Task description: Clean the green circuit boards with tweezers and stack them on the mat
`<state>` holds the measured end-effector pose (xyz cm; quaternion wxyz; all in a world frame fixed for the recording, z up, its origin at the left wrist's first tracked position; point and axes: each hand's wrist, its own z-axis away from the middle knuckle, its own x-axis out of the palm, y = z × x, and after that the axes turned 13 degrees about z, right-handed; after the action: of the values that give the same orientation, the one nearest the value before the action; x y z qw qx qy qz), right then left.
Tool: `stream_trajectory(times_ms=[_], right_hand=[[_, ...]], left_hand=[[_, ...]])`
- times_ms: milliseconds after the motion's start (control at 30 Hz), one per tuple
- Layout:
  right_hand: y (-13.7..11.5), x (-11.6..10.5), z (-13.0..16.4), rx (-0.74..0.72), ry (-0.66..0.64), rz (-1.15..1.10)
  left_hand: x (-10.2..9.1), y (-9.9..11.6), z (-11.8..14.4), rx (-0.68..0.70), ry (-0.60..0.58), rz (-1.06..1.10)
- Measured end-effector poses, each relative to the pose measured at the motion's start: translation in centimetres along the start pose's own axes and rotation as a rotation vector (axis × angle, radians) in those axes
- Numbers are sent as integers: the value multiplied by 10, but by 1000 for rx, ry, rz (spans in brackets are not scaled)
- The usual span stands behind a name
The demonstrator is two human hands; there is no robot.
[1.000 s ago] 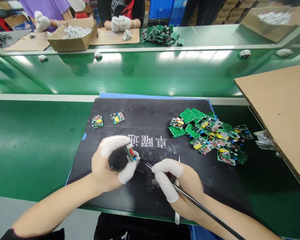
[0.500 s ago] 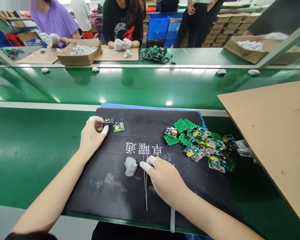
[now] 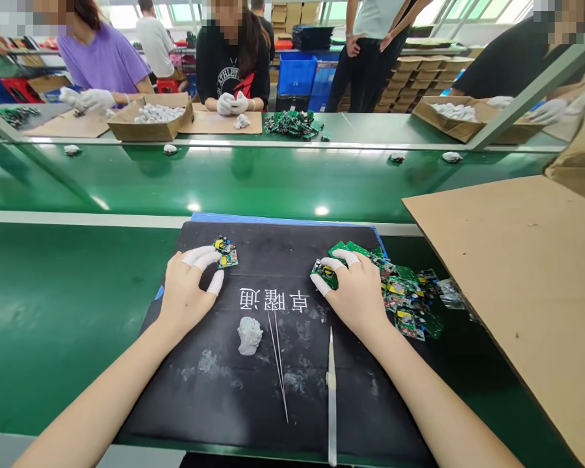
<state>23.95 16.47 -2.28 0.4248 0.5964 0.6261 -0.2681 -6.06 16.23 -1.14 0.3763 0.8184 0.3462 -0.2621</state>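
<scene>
My left hand (image 3: 188, 289) rests on the black mat (image 3: 214, 390) with its capped fingers spread. Its fingertips lie just beside the small circuit boards (image 3: 225, 253) near the mat's far left, and it holds nothing. My right hand (image 3: 355, 292) reaches into the left edge of the pile of green circuit boards (image 3: 409, 305). Thumb and forefinger pinch one green board (image 3: 325, 273) there. On the mat between my arms lie a grey putty lump (image 3: 249, 335), thin tweezers (image 3: 277, 364) and a white flat tool (image 3: 331, 396).
A big cardboard sheet (image 3: 517, 279) overhangs the right side. The green conveyor belt (image 3: 273, 182) runs beyond the mat, carrying small white lumps. Across it, gloved co-workers sit at cardboard boxes (image 3: 151, 120) and another heap of boards (image 3: 292, 123).
My left hand set its board down by the others on the mat's far left. My right hand let go of the tweezers and moved right to the board pile. The view tilted up.
</scene>
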Motion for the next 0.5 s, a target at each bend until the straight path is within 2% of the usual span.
stream_trajectory(times_ms=[100, 167, 200, 267, 367, 433, 500], right_hand=[[-1, -4, -2, -32, 29, -50], [-5, -12, -3, -86, 52, -94], [-8, -18, -3, -126, 81, -126], [-15, -32, 0, -211, 204, -204], [-29, -53, 10, -329, 403, -353], [-38, -62, 20, -418, 433, -478], [-45, -66, 29, -495, 418, -610]], left_hand=[[-1, 15, 6, 141, 19, 62], [-2, 27, 12, 163, 18, 170], [-2, 33, 15, 129, 3, 256], [-2, 45, 24, -23, -65, 492], [-1, 60, 36, -279, -273, 932], [-2, 66, 40, -361, -409, 1194], [-3, 70, 42, -364, -486, 1358]])
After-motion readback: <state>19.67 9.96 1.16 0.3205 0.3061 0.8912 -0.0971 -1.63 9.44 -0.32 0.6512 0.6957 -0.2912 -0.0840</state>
